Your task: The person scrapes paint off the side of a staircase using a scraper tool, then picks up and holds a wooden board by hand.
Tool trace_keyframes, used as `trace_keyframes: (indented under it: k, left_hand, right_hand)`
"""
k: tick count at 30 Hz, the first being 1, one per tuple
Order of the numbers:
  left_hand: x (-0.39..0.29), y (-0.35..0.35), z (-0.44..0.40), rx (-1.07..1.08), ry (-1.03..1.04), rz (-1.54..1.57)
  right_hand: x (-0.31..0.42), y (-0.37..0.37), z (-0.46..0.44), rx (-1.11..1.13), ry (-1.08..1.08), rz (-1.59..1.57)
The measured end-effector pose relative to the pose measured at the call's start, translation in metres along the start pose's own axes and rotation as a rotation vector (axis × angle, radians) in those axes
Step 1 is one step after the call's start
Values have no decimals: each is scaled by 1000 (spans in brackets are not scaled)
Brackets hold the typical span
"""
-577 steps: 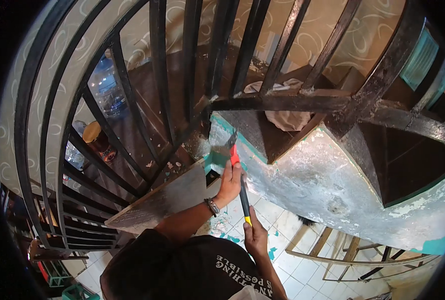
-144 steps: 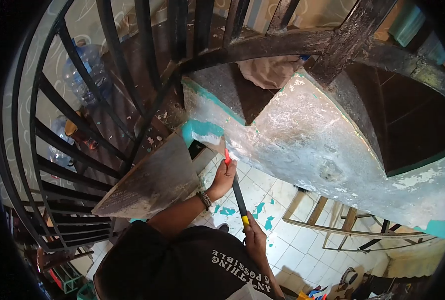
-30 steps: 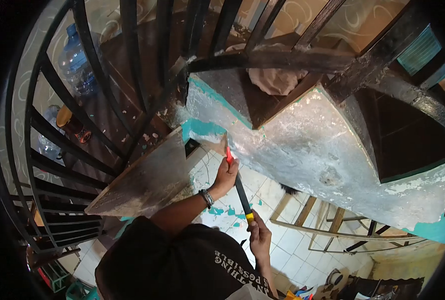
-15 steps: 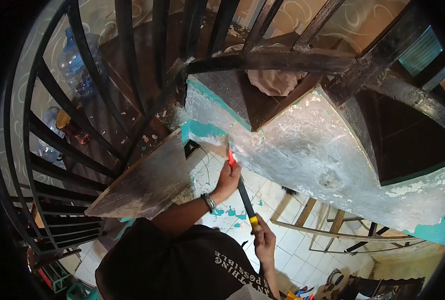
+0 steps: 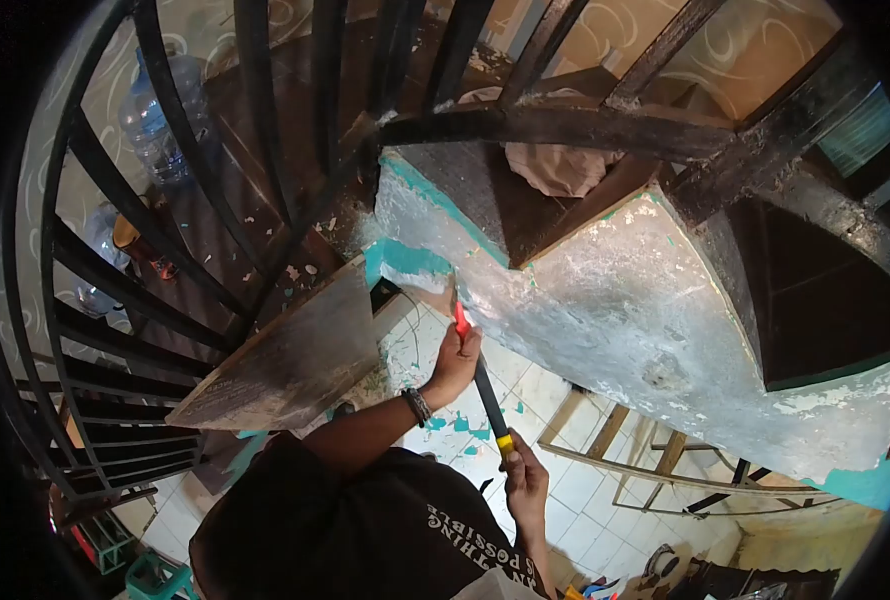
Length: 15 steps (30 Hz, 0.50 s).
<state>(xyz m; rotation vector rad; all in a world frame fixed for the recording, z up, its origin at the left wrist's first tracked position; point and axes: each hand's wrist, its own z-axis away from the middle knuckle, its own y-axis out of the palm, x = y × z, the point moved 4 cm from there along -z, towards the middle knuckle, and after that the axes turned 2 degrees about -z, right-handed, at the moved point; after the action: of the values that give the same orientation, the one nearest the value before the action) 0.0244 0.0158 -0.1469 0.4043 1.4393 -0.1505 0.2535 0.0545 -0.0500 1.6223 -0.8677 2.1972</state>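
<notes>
A long-handled scraper point(image 5: 491, 396) with a red section near its tip, a dark shaft and a yellow band slants across the middle. My left hand point(image 5: 452, 365), a bracelet on its wrist, is wrapped round it just below the red part. Lower down, my right hand point(image 5: 526, 474) grips the handle end by the yellow band. The tool's tip meets the lower edge of the grey stair side wall point(image 5: 605, 310), beside a strip of turquoise paint point(image 5: 405, 258). The blade itself is too small to make out.
Dark metal railings point(image 5: 250, 110) curve along the top and left. Behind them stand a large water bottle point(image 5: 160, 125) and a brown cup-like container point(image 5: 128, 235). Turquoise paint flakes point(image 5: 460, 424) lie on the white tiled floor point(image 5: 590, 495) below. A wooden ladder-like frame point(image 5: 605, 432) stands lower right.
The view has shifted slightly. Both hands keep their hold on the scraper, and its tip stays at nearly the same spot on the wall edge.
</notes>
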Motion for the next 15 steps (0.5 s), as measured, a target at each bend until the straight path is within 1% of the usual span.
trace_keyframes:
  k: [1,3,4,6,7,8,9,10,11,13,15]
  left_hand:
    - [-2,-3,-2,-9,25,-8]
    - [-3,-4,-2,31,-51,41]
    - [-3,0,0,33,-47,41]
    - [-5,5,8,0,74,-33]
    - [-5,5,3,-6,78,-30]
    - [-2,4,0,-34,33,27]
    - [2,2,-2,-55,-14,80]
    - [-11,-6,-13,-7,-15,103]
    - [-21,-13,-13,18,-127,108]
    - [-13,-15,-15,-6,-72,47]
    - [-3,-3,-4,13,-17,64]
  right_hand:
    - [-4,-1,3,-3,9,0]
    - [-10,1,-2,14,-36,-14]
    - [-6,-1,2,19,-28,-22]
    - [-7,-4,10,-2,-28,-44]
    - [-7,-6,9,-21,-29,-65]
    - [-9,-7,2,-6,-74,-20]
    - [-6,-3,-8,-11,-70,-22]
    - [1,3,-20,17,-59,10]
    - [5,6,-26,50,-51,43]
    - [13,7,-27,57,-61,49]
    - [14,-3,-7,31,-43,73]
